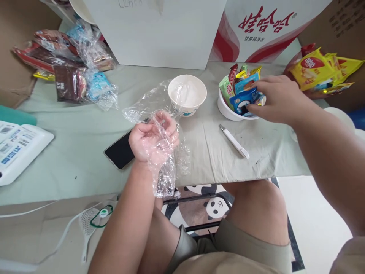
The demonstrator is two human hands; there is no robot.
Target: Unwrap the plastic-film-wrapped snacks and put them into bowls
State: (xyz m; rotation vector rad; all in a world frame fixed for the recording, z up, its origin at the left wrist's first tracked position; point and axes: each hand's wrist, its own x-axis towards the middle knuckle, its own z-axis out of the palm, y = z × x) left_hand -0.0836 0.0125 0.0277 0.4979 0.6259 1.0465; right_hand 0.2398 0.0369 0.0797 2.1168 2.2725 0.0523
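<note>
My left hand [155, 139] is raised palm-up over the table's front part, its fingers curled into a crumpled clear plastic bag [165, 179] that hangs down over the wrist. Part of the film spreads back toward a white paper bowl [187, 91]. On the right, my right hand [276, 98] reaches over a white round bowl [228, 110] full of small snack packets. Its thumb and fingers are at a blue snack packet [242, 102] there, though the fingertips are partly hidden. A white utility knife [234, 141] lies in front of this bowl.
A black phone [121, 150] lies partly behind my left hand. Wrapped snacks [70, 82] are heaped at the back left, and yellow snack packets [313, 70] fill a container at the right. A white box [159, 34] and a red-and-white carton [256, 34] stand behind. A white device [23, 148] sits left.
</note>
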